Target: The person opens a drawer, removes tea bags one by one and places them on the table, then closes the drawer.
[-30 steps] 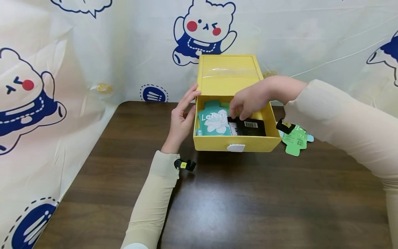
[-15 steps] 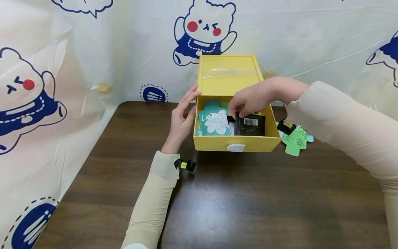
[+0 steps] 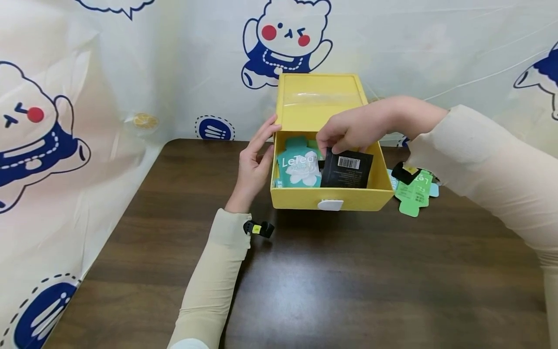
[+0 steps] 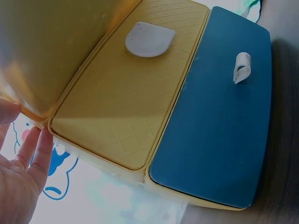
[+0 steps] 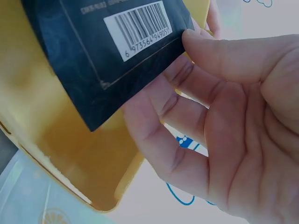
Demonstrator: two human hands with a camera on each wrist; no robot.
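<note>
A yellow drawer (image 3: 292,198) is pulled out of the top of a small cabinet (image 3: 321,109). Inside it, my right hand (image 3: 355,128) pinches the upper edge of a black packet (image 3: 347,175) between thumb and fingers. The right wrist view shows the packet's white barcode label (image 5: 139,29) facing up, the thumb on this face and fingers behind. Left of it in the drawer lies a teal LeTea packet (image 3: 298,169) with a white flower. My left hand (image 3: 254,167) touches the cabinet's left side near the drawer, fingers fairly straight and spread.
Flattened green packaging (image 3: 415,194) lies on the dark wooden table (image 3: 340,271) right of the drawer. The left wrist view shows lower yellow (image 4: 112,102) and blue (image 4: 219,121) drawer fronts with white pulls. A printed sheet (image 3: 209,63) hangs behind.
The black packet has been tilted up and lifted slightly by my right hand, so more of its printed face shows. The left hand has stayed in place against the cabinet.
</note>
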